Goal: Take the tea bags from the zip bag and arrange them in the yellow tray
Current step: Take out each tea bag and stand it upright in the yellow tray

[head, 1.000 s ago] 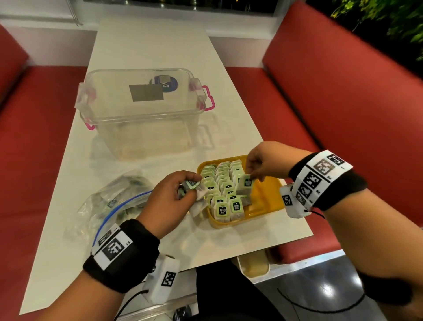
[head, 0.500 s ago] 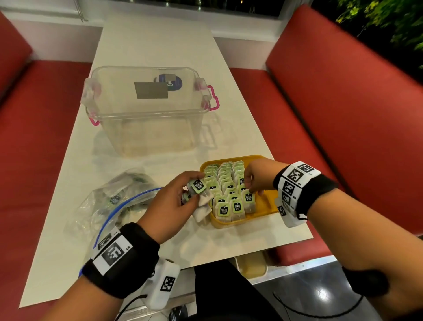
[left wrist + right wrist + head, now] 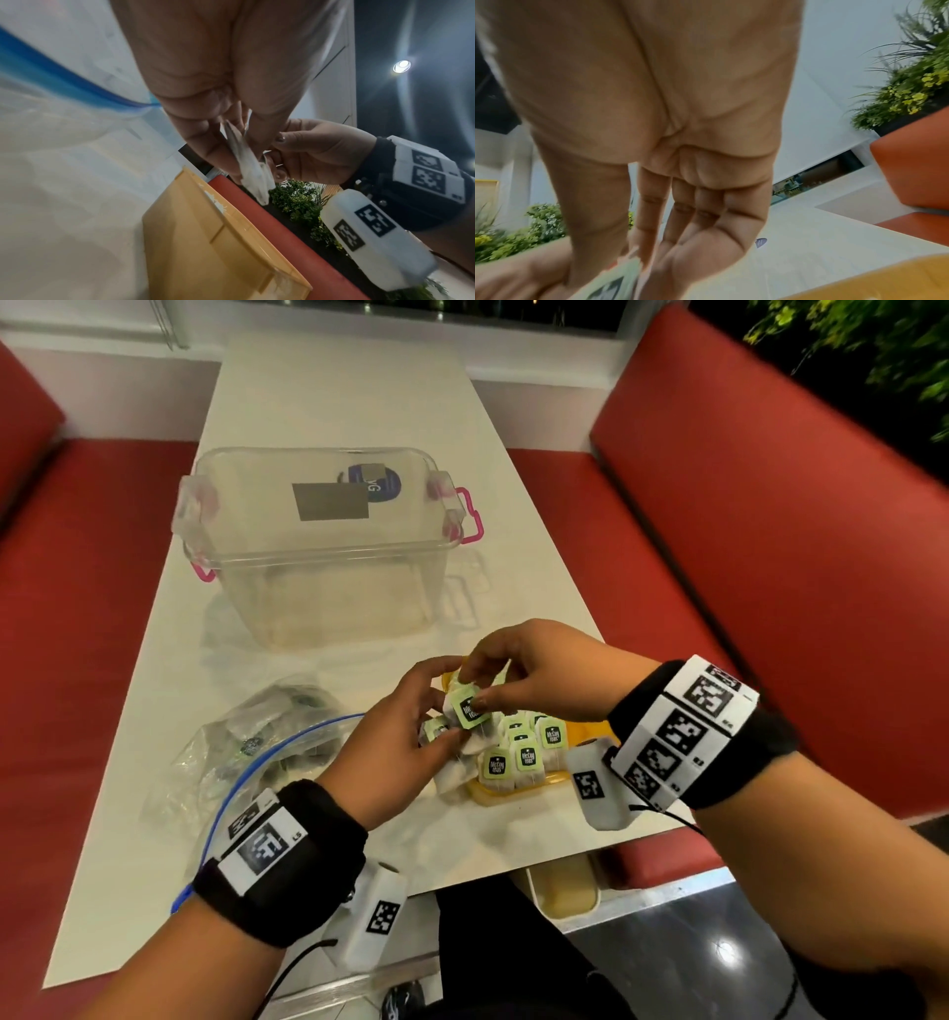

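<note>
Both hands meet just above the near left corner of the yellow tray [image 3: 590,729]. My left hand [image 3: 405,737] grips a small bunch of tea bags [image 3: 253,172]. My right hand [image 3: 518,675] pinches the top tea bag [image 3: 468,708] of that bunch by its green tag. Rows of tea bags [image 3: 524,755] with green tags stand upright in the tray. The clear zip bag [image 3: 246,742] with a blue seal lies on the table left of the tray, some tea bags still inside. In the right wrist view the green tag [image 3: 618,284] shows between thumb and fingers.
A clear plastic storage box [image 3: 323,546] with pink latches stands further back on the white table [image 3: 334,387]. Red bench seats [image 3: 770,531] run along both sides. The table's near edge lies just below my wrists.
My right hand left the tray's tea bags and came left and up to the bunch in my left hand. It now pinches the top bag. My left hand rose slightly.
</note>
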Demonstrator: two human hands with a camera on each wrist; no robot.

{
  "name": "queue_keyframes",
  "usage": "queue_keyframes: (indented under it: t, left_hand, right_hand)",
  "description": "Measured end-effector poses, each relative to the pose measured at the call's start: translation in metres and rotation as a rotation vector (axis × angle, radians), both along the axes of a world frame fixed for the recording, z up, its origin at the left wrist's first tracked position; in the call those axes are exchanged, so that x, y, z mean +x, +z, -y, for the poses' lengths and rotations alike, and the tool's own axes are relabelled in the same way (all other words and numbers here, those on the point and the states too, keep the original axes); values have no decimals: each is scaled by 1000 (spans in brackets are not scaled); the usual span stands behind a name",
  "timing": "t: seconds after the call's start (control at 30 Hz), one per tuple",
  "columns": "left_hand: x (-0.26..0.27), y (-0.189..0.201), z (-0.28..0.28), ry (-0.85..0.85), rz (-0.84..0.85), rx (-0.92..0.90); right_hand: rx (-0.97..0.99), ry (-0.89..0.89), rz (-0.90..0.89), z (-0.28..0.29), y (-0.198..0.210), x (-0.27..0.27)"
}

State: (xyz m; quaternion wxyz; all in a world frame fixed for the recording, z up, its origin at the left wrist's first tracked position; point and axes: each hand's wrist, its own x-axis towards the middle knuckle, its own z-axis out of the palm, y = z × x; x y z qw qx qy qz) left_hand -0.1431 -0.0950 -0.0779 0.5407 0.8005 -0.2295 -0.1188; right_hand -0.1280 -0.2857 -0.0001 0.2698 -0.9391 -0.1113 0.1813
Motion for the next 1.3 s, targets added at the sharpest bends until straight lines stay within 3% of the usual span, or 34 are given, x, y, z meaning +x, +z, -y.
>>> queue_keyframes:
  t: [0.17,0.33,0.53,1.1,1.3]
  left_hand:
    - [4,0,-2,32,50,42]
    - [7,-2,-8,190,53,-20]
    - [9,-1,-5,157,83,-47]
    - [11,-8,4,152,53,-18]
    - [8,-6,2,197,-22,36]
  right_hand:
    - [77,-55,56,1,4,-4]
    - [235,-141,87,12,7,-8]
    - [403,-226,42,13,-3,-10]
    - [244,-164,145,24,3,-14]
    - [-33,-132,82,47,2,-7]
